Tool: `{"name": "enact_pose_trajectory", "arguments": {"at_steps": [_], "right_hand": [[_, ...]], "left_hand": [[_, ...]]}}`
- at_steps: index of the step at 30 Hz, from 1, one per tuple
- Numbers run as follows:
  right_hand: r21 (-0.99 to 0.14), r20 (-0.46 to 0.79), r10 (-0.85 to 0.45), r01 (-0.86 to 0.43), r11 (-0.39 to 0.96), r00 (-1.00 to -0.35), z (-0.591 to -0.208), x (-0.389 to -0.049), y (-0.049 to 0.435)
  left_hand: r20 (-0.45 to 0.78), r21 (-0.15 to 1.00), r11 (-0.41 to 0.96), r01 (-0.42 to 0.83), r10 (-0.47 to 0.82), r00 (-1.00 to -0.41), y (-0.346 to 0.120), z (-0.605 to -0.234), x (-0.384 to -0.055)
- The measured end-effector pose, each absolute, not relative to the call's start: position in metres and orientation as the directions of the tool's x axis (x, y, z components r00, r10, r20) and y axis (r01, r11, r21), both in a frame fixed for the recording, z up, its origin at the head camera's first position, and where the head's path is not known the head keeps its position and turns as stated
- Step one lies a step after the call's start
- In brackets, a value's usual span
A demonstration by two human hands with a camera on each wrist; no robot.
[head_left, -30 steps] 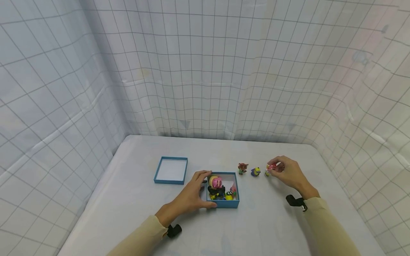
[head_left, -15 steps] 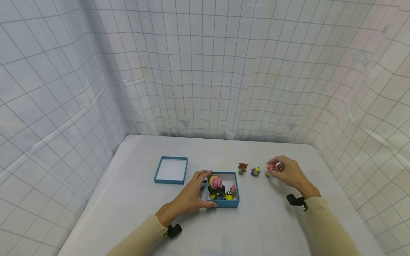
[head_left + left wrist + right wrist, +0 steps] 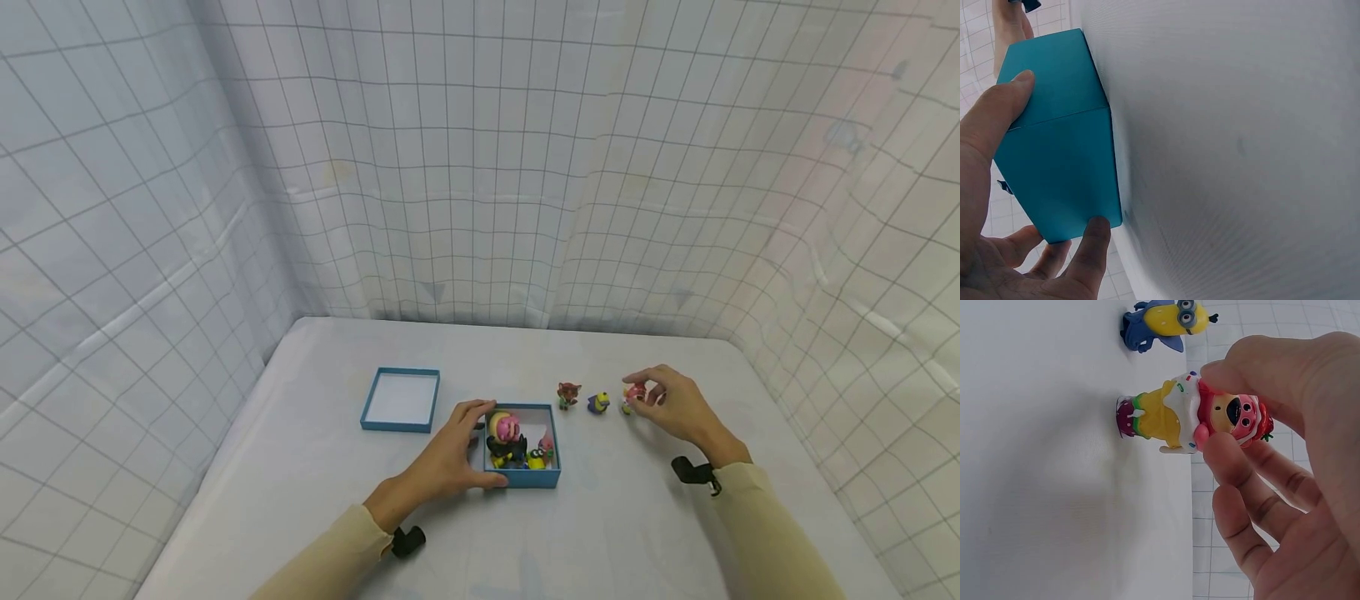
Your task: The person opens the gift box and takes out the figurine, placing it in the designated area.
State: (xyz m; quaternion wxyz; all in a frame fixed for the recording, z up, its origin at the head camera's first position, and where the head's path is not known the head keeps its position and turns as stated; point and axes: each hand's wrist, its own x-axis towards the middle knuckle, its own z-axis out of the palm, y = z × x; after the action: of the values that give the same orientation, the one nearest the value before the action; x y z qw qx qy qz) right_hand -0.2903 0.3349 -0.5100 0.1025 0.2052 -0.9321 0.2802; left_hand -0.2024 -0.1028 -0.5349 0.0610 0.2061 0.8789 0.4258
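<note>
My right hand [image 3: 678, 408] pinches a bear figurine [image 3: 1182, 415] by its pink upper part, between thumb and fingertips. The figurine stands upright on the table, with a strawberry on its head, a white-iced yellow middle and a purple foot. Beside it stands a minion figurine [image 3: 1166, 322] in blue. My left hand [image 3: 442, 467] grips the left end of a blue box [image 3: 534, 478], thumb on the near wall and fingers round the left and far sides. Several small figurines [image 3: 507, 427] lie inside, mostly at the left and front.
A brown fox-like figurine [image 3: 568, 393] stands just off the box's far right corner, left of the minion. A shallow blue-rimmed lid [image 3: 396, 427] lies inside up at the back left. Gridded white curtains [image 3: 480, 167] surround the table [image 3: 600, 533] at the back and sides.
The right hand's fingertips have shifted very slightly around the bear figurine. The left hand and the box have stayed in place.
</note>
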Motion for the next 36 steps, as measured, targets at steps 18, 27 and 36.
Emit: {"name": "enact_pose_trajectory", "arguments": {"at_steps": [18,27,36], "right_hand": [[-0.461,0.352,-0.298,-0.442,0.769,-0.887,-0.504,-0.281,0.331],[-0.447,0.413,-0.311,-0.488,0.75,-0.856,-0.5,-0.274,0.324],[-0.438,0.42,-0.329,-0.506,0.743,-0.846,-0.495,-0.269,0.317]], "left_hand": [[0.069,0.776,0.549,0.311,0.416,-0.907,-0.103,-0.536,-0.201],[0.075,0.771,0.552,0.318,0.416,-0.906,-0.103,-0.535,-0.201],[0.075,0.775,0.549,0.312,0.411,-0.909,-0.103,-0.535,-0.201]]}}
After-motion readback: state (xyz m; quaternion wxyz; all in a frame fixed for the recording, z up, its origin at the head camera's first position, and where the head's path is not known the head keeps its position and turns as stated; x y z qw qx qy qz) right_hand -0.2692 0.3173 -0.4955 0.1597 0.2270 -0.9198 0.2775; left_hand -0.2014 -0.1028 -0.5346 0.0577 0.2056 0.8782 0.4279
